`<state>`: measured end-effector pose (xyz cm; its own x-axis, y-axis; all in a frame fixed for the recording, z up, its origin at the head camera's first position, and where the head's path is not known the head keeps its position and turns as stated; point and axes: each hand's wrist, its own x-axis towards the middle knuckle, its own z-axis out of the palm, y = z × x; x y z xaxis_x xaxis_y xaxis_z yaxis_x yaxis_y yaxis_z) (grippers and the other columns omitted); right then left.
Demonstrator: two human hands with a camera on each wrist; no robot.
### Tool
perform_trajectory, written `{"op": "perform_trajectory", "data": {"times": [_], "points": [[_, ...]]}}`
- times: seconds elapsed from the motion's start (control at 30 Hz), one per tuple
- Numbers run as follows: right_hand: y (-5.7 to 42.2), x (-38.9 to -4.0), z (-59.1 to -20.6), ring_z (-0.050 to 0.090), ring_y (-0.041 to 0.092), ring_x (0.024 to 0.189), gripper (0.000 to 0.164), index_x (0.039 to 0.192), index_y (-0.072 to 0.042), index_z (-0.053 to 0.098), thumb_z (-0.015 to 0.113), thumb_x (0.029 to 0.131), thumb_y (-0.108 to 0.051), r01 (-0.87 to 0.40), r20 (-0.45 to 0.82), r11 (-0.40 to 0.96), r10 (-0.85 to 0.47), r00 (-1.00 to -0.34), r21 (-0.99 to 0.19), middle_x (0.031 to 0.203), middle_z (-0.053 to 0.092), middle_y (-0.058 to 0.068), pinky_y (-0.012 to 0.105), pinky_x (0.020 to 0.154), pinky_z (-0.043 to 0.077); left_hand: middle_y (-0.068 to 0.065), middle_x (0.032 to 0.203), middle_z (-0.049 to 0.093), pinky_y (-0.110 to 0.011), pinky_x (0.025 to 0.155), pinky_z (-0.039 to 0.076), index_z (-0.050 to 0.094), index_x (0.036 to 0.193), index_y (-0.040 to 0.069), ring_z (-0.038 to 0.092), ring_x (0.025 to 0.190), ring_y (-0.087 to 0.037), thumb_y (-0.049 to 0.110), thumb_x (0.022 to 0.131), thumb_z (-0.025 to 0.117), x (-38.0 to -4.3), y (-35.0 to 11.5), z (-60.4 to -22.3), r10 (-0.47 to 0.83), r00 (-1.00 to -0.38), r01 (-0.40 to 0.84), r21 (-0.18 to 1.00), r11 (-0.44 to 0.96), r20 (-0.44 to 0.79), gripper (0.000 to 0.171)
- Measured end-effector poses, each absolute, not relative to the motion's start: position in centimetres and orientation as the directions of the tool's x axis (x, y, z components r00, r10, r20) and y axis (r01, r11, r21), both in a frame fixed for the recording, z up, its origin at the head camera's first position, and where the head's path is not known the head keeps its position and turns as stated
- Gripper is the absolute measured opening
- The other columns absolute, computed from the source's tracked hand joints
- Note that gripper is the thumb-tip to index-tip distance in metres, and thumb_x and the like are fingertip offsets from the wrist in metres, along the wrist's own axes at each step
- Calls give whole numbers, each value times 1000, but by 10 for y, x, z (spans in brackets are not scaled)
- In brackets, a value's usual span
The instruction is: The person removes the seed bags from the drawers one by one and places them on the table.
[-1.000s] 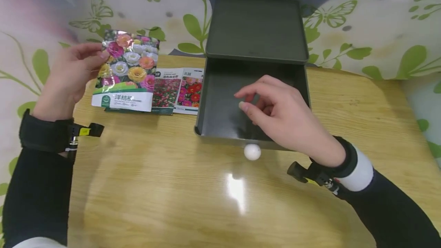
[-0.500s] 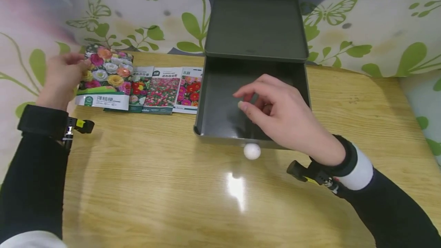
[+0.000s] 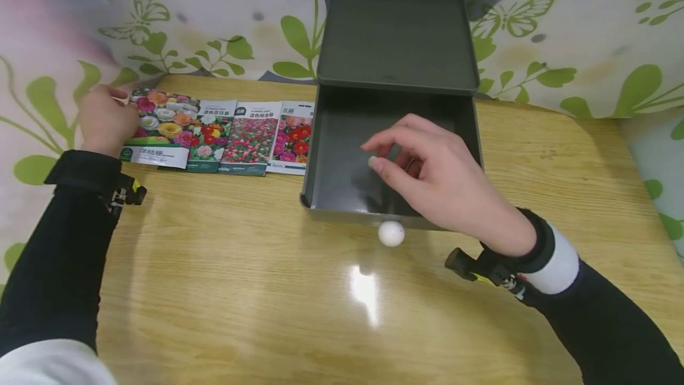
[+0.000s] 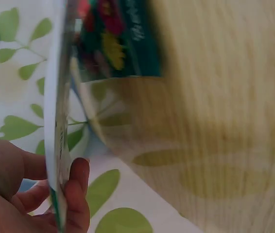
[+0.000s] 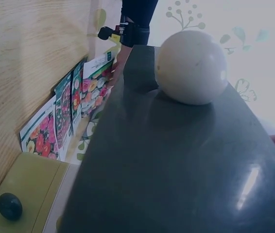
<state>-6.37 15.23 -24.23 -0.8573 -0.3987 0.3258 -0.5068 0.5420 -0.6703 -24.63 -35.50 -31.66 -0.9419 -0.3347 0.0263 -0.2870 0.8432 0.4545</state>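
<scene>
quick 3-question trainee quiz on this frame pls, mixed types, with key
1. True or false: the open drawer holds seed packets.
2. What does the left hand grip? A) the white knob B) the leftmost seed packet C) nothing
3. Fill in: the right hand hovers over the ____.

Key
1. False; its dark inside shows no packets. Four seed packets lie in a row on the table, left of the drawer.
2. B, the leftmost seed packet, pinched at its edge.
3. Drawer; fingers loosely curled, holding nothing, behind the white knob.
</scene>
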Motion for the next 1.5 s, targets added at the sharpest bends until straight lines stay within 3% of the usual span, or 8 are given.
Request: {"op": "perform_trajectory", "data": {"times": [0.2,0.4,0.67,0.93,1.17,1.3,1.4,1.5], "points": [[152,-64,-242,54,3,69,16,111,-17,73,68,96,-14,-504,322,542,-399,-858,-673,92,58,-9,26,60,45,-38,132,38,-58,94,33,49,120,-12,39,113,-52,8,87,42,-249,-354,-326,-330,-943,-289,395,872,38,39],[152,-64,-242,54,2,69,16,111,-17,73,68,96,-15,-503,319,540,-402,-858,-675,92,58,-9,26,60,45,-42,141,24,-63,90,38,40,128,-14,39,111,-54,11,83,46,-252,-349,-331,-363,-932,-348,326,879,-18,52],[152,-64,-242,55,2,69,16,111,-17,73,67,96,-16,-502,316,535,-404,-859,-680,93,58,-9,26,60,45,-40,142,25,-64,87,38,36,137,-10,36,120,-56,20,88,47,-253,-343,-332,-365,-928,-369,294,881,-72,58],[152,-63,-241,55,2,70,15,111,-17,73,67,96,-16,-507,320,533,-407,-856,-678,94,59,-10,27,60,46,-37,145,24,-62,101,31,31,145,-10,32,127,-53,28,98,45,-252,-317,-313,-289,-955,-292,343,893,-61,62],[152,-63,-242,56,1,70,16,111,-16,73,67,96,-16,-519,331,530,-412,-849,-671,94,60,-10,26,60,47,-28,154,21,-60,109,26,30,151,-2,29,136,-48,40,102,42,-249,-268,-284,-149,-989,-138,391,910,-2,66],[152,-62,-242,56,1,69,16,111,-17,73,67,96,-16,-522,334,526,-415,-846,-671,95,60,-11,26,61,48,-25,151,26,-57,105,31,35,149,0,37,130,-45,43,103,44,-242,-237,-272,-10,-998,18,407,913,66,63],[152,-62,-242,56,0,69,16,111,-16,73,67,96,-16,-529,340,519,-418,-842,-672,95,60,-11,25,60,48,-22,148,32,-55,100,35,41,145,1,42,125,-42,40,103,48,-231,-213,-266,123,-977,185,415,891,172,57],[152,-62,-242,56,0,69,16,111,-16,73,68,96,-16,-536,347,514,-421,-838,-669,94,60,-11,25,60,48,-20,146,38,-50,102,36,49,139,0,43,128,-37,31,104,53,-221,-190,-260,287,-904,400,387,831,316,47]]}}
